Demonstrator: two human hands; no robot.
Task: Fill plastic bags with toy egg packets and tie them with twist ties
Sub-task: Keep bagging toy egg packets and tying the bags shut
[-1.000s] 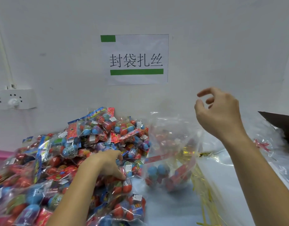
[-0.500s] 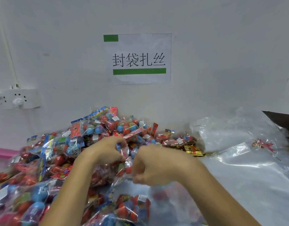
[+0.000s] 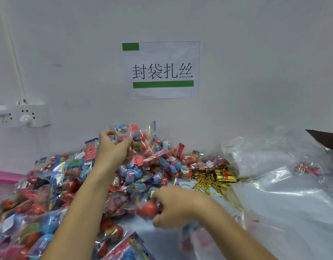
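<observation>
Egg packets (image 3: 143, 145) in both curled hands (image 3: 113, 149)

left hand (image 3: 113, 147) lifted an egg packet (image 3: 141, 141), right hand (image 3: 178, 207) dropped lower

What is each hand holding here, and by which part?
Left hand pinches a clear toy egg packet by its top edge, lifted above the pile. Right hand grips another packet around a red egg.

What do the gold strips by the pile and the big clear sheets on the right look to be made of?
Thin gold twist ties: apparently metallic foil, shiny, glinting brightly. Large clear plastic bags: thin glossy film, see-through, creased, with white glare streaks.
</observation>
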